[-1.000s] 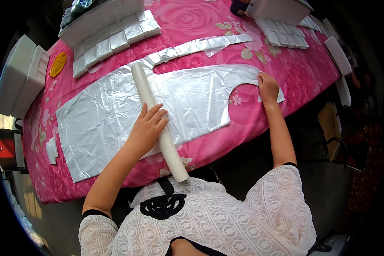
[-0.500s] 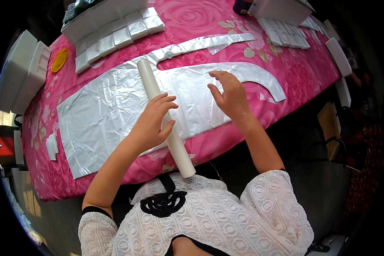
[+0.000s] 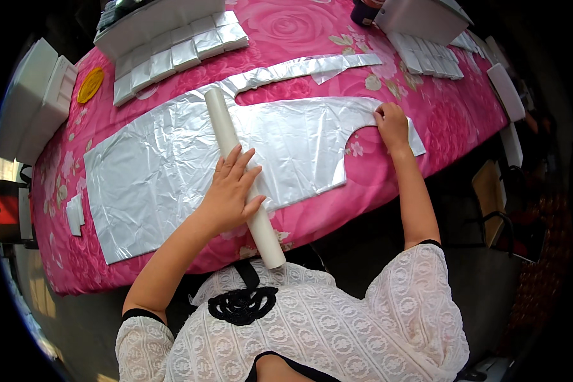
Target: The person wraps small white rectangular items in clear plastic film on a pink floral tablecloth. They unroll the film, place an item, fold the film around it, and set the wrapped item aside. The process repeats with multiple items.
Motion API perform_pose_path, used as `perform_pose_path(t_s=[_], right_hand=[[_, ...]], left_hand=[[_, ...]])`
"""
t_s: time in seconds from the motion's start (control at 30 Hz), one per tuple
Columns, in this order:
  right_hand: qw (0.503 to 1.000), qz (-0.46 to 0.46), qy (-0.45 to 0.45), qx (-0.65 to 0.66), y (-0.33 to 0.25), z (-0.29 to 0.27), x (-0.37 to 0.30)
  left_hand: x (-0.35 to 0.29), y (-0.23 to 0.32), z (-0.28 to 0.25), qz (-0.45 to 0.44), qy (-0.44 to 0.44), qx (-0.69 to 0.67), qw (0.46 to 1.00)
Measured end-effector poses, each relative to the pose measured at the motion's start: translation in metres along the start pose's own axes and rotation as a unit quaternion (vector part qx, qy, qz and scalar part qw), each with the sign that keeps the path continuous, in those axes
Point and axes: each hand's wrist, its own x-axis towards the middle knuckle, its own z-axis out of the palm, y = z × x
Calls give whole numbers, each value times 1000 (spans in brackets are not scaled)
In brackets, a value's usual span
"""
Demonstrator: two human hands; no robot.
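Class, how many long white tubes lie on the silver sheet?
1: the white tube lies slantwise across the silver sheet, its middle partly covered by the left hand. No second one shows.

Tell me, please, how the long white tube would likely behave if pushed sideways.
The tube would probably roll, since it looks round, though the left hand over it may restrain it. It is likely stiff, lying straight across the wrinkled silvery sheet.

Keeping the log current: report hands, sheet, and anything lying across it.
Left hand over white tube, fingers spread. Right hand pinching plastic sheet by curved strap. Sheet laid out, wrinkled; tube lies across it.
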Motion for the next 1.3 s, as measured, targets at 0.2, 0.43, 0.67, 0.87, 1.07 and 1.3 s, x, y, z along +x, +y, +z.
perform_pose_path(t_s=[0.2, 0.43, 0.67, 0.87, 1.07, 1.3], right_hand=[[997, -21, 40, 56, -18, -30, 4], [990, -83, 43, 106, -52, -51, 4], [905, 87, -147, 390, -153, -77, -14], [752, -145, -328, 554, -242, -73, -59], [748, -330, -366, 445, -273, -77, -94], [910, -253, -163, 285, -230, -25, -35]], left_hand=[[0, -2, 1, 1, 3, -7, 1000], [3, 4, -2, -6, -7, 4, 1000], [0, 19, -15, -11, 111, -166, 980], [-13, 23, -27, -257, 61, -748, 609], [-41, -1, -19, -317, 35, -599, 734], [-62, -32, -21, -385, 27, -588, 711]])
